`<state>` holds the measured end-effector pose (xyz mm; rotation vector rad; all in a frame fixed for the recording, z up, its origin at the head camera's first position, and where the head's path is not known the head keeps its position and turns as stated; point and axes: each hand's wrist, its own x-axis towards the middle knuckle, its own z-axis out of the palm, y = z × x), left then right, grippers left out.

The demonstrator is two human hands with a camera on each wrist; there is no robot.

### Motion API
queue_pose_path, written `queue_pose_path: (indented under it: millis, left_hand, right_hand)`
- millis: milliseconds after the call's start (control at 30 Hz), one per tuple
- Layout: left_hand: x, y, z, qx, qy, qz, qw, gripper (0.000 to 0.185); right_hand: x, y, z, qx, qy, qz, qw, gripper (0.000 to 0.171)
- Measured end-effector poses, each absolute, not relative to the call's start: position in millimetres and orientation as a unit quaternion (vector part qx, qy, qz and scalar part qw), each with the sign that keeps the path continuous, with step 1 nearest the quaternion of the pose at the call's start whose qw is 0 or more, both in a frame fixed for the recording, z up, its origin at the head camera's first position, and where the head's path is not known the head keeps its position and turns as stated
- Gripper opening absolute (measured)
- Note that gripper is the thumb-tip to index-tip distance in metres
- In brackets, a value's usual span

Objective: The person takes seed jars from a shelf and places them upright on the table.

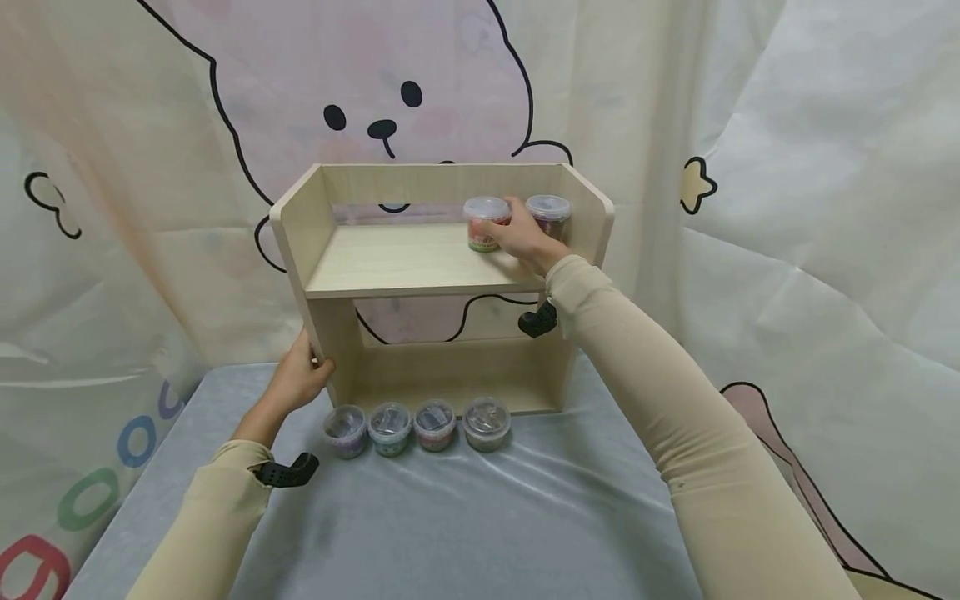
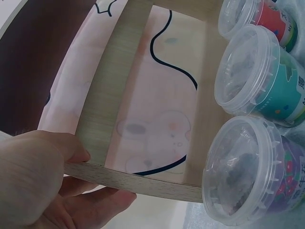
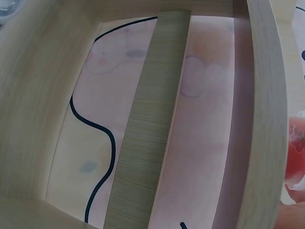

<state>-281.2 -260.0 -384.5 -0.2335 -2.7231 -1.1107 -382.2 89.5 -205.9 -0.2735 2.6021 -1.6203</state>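
Observation:
A small two-tier wooden shelf [image 1: 397, 258] stands on the table. With thumb and fingers on either side, my left hand [image 1: 296, 379] grips the edge of its left side panel, close up in the left wrist view [image 2: 128, 183]. On the upper tier my right hand [image 1: 521, 237] holds a clear-lidded plastic tub with a red label [image 1: 483, 223], toward the right end. Another tub, dark-coloured [image 1: 550, 215], sits just to its right, partly behind the hand. In the right wrist view the red tub [image 3: 296, 148] shows only at the right edge.
Several lidded tubs stand in a row before the shelf, among them a purple one [image 1: 346, 431], a teal one [image 1: 390, 428] and a red one [image 1: 435, 425]. A grey-blue cloth [image 1: 450, 517] covers the table. Behind hangs a printed curtain [image 1: 630, 100].

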Motion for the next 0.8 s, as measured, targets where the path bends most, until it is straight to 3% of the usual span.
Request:
queue_pose_path:
  millis: [800]
  left_hand:
    - [-279,-259,-382,-0.092,-0.915,-0.380,0.094,0.062]
  right_hand:
    - [-349,108,-197,-0.146,0.813,-0.563,0.026,0.074]
